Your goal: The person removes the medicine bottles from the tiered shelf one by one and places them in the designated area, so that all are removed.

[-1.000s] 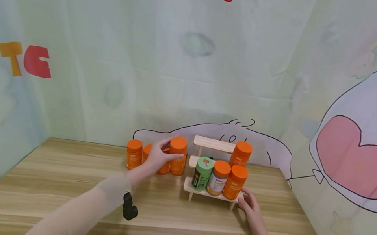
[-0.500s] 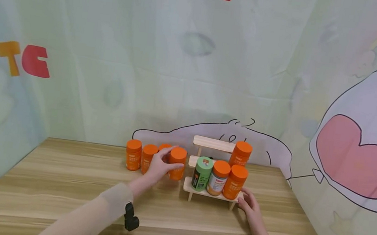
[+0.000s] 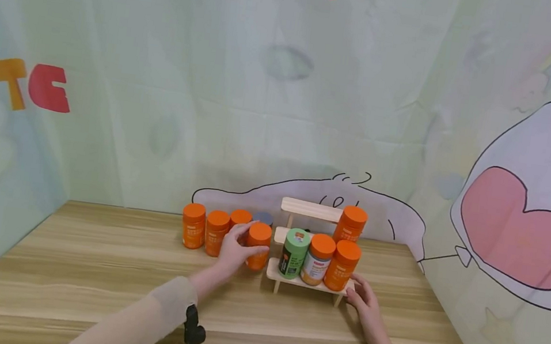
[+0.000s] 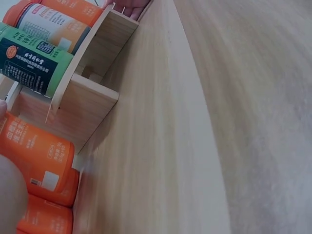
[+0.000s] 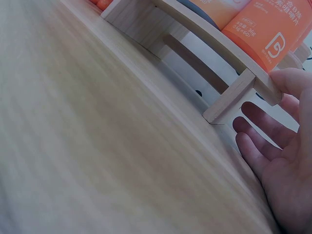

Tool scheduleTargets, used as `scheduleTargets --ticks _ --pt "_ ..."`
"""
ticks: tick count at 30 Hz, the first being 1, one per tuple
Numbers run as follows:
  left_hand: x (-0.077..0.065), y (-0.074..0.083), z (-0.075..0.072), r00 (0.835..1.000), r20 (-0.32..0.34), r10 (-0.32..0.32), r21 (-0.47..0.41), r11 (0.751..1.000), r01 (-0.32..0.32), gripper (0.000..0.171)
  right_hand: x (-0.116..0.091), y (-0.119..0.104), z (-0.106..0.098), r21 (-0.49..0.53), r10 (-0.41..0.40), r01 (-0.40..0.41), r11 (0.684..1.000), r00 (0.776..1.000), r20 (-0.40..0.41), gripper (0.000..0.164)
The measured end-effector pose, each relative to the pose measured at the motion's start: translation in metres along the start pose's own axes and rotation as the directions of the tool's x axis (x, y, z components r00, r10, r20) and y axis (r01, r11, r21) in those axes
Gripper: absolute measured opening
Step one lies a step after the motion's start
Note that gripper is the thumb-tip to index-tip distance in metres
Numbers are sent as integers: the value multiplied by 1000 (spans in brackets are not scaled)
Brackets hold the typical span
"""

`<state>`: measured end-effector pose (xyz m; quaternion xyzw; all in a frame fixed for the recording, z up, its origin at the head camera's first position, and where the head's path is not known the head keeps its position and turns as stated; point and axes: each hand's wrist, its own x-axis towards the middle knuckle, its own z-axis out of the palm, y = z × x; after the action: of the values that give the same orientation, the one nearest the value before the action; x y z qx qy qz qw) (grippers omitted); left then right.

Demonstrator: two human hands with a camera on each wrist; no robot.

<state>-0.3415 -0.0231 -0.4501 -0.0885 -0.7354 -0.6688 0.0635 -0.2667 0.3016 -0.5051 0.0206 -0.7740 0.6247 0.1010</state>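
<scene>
My left hand (image 3: 234, 252) holds an orange jar (image 3: 257, 257) by its sides, thumb in front and fingers behind, just left of a small three-tier wooden rack (image 3: 297, 207). In the left wrist view the held jar (image 4: 41, 153) is upright beside the rack's end. My right hand (image 3: 367, 306) pinches the right end of the rack's lowest board (image 5: 214, 44), its other fingers loose below. On that board stand a green jar (image 3: 294, 254), a clear-bodied jar (image 3: 318, 261) with an orange lid, and an orange jar (image 3: 343, 267). Another orange jar (image 3: 351, 224) stands higher, behind them.
Left of my left hand, orange jars (image 3: 193, 226) stand close together on the wood-grain table (image 3: 110, 278). Behind the held jar shows a blue-grey lid (image 3: 263, 217). A printed cloth (image 3: 160, 93) hangs behind and beside the table.
My left hand has brought the orange jar down and toward me, uncovering the jars behind and the blue-grey lid. My right hand has stayed at the rack's end.
</scene>
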Motion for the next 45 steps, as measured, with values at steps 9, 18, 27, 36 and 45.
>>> scheduleTargets --ticks 9,18,27,36,45 --pt "-1 -7 7 999 -26 -22 40 999 23 67 2 1 0 8 3 -3 1000 1000 -2 44" --pt "-6 -12 10 998 -56 -35 63 997 38 68 2 0 -1 -6 20 -20 1000 1000 12 43" --pt "-7 -13 13 995 -93 -30 68 997 37 66 1 -1 -3 -14 22 -22 1000 1000 13 43" --pt "-8 -12 17 993 -107 -56 76 995 64 70 1 2 -1 -3 23 -23 1000 1000 8 44" --pt "-9 -3 15 993 -78 -88 90 991 95 80 1 2 0 9 22 -22 1000 1000 6 44"
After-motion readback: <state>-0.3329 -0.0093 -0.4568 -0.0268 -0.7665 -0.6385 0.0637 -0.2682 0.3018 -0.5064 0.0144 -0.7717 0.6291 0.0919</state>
